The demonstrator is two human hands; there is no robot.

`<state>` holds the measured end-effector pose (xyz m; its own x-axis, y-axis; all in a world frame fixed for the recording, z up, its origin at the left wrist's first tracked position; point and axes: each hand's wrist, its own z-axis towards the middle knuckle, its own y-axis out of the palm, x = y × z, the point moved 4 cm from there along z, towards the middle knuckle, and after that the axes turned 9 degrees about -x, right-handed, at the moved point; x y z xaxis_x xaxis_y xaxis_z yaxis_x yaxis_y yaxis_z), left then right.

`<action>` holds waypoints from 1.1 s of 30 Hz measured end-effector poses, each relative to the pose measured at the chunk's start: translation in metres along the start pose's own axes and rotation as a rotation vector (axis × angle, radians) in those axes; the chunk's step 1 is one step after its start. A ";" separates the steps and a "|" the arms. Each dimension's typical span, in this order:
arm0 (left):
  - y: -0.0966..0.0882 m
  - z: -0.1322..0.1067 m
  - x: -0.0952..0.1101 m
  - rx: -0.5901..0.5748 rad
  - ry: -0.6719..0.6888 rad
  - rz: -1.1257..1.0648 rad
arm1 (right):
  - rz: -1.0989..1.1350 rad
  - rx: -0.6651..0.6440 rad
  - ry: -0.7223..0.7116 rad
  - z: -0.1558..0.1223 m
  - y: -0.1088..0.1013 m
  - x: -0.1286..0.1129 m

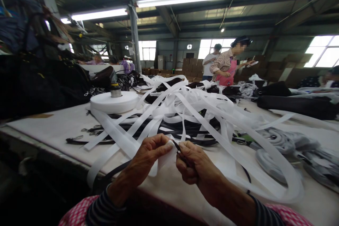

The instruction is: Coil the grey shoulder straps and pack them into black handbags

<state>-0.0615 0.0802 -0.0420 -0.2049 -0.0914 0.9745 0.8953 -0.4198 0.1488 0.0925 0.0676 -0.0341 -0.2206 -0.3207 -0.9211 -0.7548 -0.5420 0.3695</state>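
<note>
My left hand [147, 155] pinches a white strip of webbing [164, 160] between thumb and fingers. In my right hand [194, 164] is a small dark pointed tool [176, 145], its tip against the strip beside my left fingertips; most of it is hidden in the fist, so its exact kind does not show. Just beyond both hands lies a loose heap of white webbing [190, 100], with long loops trailing to the right. Black straps [124, 127], some with metal clips, lie under the heap.
A flat white roll [113, 103] stands at the left, a yellow-banded container [116, 91] at its centre. Black bags [39, 81] are piled on the far left. Grey coiled straps [280, 141] and a black bag [296, 106] lie right. People [225, 63] stand behind the table.
</note>
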 end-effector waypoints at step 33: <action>-0.027 0.005 0.072 0.344 0.240 0.221 | -0.958 0.275 -0.109 -0.014 -0.113 -0.035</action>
<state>-0.0990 0.0894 0.0247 -0.0442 -0.3677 0.9289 0.9985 -0.0468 0.0289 0.1939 0.1289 -0.0422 0.5098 0.2377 -0.8268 -0.7575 -0.3316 -0.5624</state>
